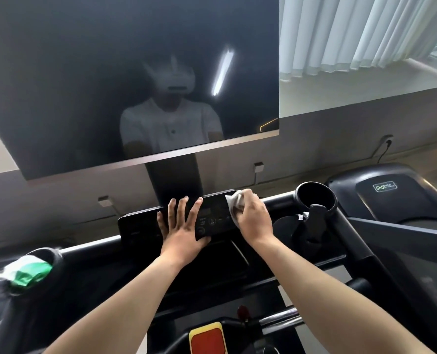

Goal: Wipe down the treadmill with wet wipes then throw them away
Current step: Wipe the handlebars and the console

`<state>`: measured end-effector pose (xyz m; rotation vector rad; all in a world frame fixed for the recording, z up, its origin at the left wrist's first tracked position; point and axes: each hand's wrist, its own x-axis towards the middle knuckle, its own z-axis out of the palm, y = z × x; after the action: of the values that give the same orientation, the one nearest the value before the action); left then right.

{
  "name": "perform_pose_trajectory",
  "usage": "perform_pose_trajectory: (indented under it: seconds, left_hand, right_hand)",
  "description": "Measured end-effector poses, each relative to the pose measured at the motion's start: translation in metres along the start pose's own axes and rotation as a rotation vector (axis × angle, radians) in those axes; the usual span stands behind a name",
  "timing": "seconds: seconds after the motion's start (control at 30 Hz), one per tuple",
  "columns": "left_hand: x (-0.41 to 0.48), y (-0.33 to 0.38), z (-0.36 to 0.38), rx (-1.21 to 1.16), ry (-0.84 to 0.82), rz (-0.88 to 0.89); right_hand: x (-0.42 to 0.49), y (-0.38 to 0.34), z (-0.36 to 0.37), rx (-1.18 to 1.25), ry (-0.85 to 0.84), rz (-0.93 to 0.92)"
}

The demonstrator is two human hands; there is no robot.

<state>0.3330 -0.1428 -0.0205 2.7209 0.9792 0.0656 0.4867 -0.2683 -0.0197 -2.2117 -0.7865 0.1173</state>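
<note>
The right hand [253,215] gripped a bunched wipe [234,203] against the console [212,221]; the left hand [181,226] lay spread flat beside it.

left hand [181,228] on console [138,223] left | wipe [234,203] under right hand [253,218] on console right | cup holder [314,192] right of both

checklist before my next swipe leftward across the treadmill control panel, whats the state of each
1. Grip: right hand holds the wipe bunched: ok.
2. Contact: wipe touches the right end of the control panel: ok.
3. Path leftward: left hand lies flat on the panel, in the way: not ok.
4. Spare wipes: green pack sits in the left cup holder: ok.
5. Wipe wet enough: cannot tell.
6. Bin for throwing away: none in view: cannot tell.
</note>
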Motion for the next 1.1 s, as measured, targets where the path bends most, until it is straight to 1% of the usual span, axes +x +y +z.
perform_pose_trajectory:
  seconds: [0.17,0.3,0.4,0.47,0.5,0.57,0.63,0.7,0.77,0.83,0.9,0.97,1.0,1.1]
  left_hand:
    - [0.0,-0.002,0.0,-0.006,-0.007,-0.001]
    - [0.001,-0.002,0.0,-0.009,-0.016,-0.005]
    - [0.0,-0.002,-0.001,-0.02,-0.028,0.005]
    - [-0.001,-0.003,-0.002,-0.022,-0.031,0.005]
    - [-0.001,-0.003,-0.002,-0.025,-0.031,0.004]
    - [-0.001,-0.003,-0.002,-0.026,-0.028,0.006]
    - [-0.001,-0.003,-0.002,-0.029,-0.023,0.012]
    - [0.0,-0.003,-0.003,-0.033,-0.016,0.014]
    - [0.0,-0.004,-0.003,-0.042,-0.018,0.012]
    - [0.0,-0.005,-0.003,-0.044,-0.023,0.016]
    - [0.0,-0.007,-0.002,-0.042,-0.025,0.024]
    - [-0.001,-0.008,-0.003,-0.034,-0.018,0.03]
    - [-0.001,-0.008,-0.003,-0.029,-0.014,0.033]
    - [-0.001,-0.007,-0.002,-0.029,0.0,0.038]
  right_hand:
    - [-0.014,-0.001,0.016,-0.023,0.057,-0.105]
    - [-0.047,0.001,0.036,-0.137,-0.023,-0.227]
    - [-0.058,0.0,0.04,-0.156,-0.093,-0.316]
    - [-0.05,-0.002,0.035,-0.181,-0.058,-0.345]
    - [-0.042,-0.003,0.031,-0.18,-0.009,-0.333]
    - [-0.022,-0.006,0.023,-0.138,0.094,-0.244]
    - [-0.005,-0.009,0.018,-0.13,0.124,-0.151]
    - [-0.004,-0.015,0.022,-0.171,0.113,-0.125]
    - [-0.017,-0.02,0.033,-0.201,0.058,-0.203]
    - [-0.038,-0.022,0.044,-0.216,-0.036,-0.324]
    - [-0.048,-0.015,0.049,-0.219,-0.06,-0.378]
    - [-0.049,-0.006,0.048,-0.188,-0.028,-0.324]
    - [-0.047,-0.002,0.045,-0.134,0.004,-0.258]
    - [-0.041,0.005,0.027,0.135,0.069,0.105]
